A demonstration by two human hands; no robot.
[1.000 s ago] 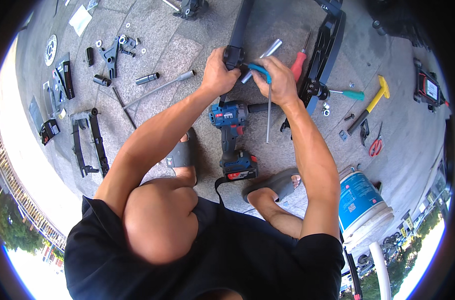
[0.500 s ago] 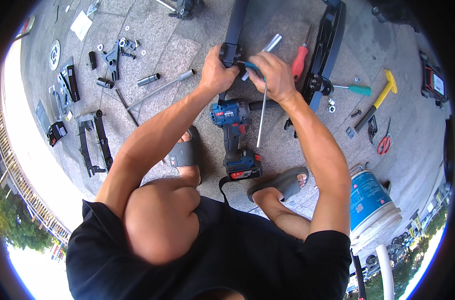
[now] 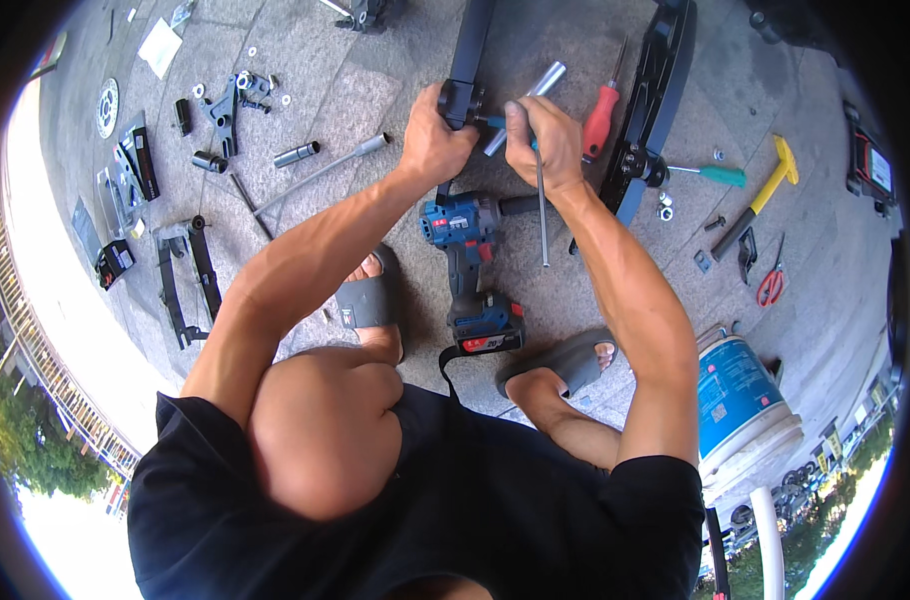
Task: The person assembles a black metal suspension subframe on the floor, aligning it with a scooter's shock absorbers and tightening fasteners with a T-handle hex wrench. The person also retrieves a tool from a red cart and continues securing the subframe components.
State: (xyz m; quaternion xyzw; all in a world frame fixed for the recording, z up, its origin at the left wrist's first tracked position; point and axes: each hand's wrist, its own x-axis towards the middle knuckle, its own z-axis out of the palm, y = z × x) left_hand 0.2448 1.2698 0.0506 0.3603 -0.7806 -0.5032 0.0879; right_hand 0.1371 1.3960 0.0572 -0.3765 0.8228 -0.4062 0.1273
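My left hand (image 3: 438,137) is closed round the lower end of a long black metal bar (image 3: 472,50), by a dark clamp-like block. My right hand (image 3: 549,143), fingers curled, grips an L-shaped wrench with a long silver rod (image 3: 545,215). The wrench's blue part runs toward the block; its tip is hidden there. Below the hands a blue and black cordless impact wrench (image 3: 462,225) lies between my feet. A silver tube (image 3: 548,79) and a red-handled screwdriver (image 3: 602,120) lie just beyond and right of my right hand.
Further right are a black frame part (image 3: 655,90), a green-handled screwdriver (image 3: 720,176), a yellow hammer (image 3: 770,185), red-handled pliers (image 3: 771,288) and a blue bucket (image 3: 735,390). On the left lie sockets (image 3: 297,154), a long-handled socket wrench (image 3: 320,175), a black bracket (image 3: 224,120) and a black fork-shaped part (image 3: 207,275).
My right hand has turned and shifted slightly, with its thumb now raised. The wrench's silver rod has swung to the right. My left hand keeps its hold on the bar.
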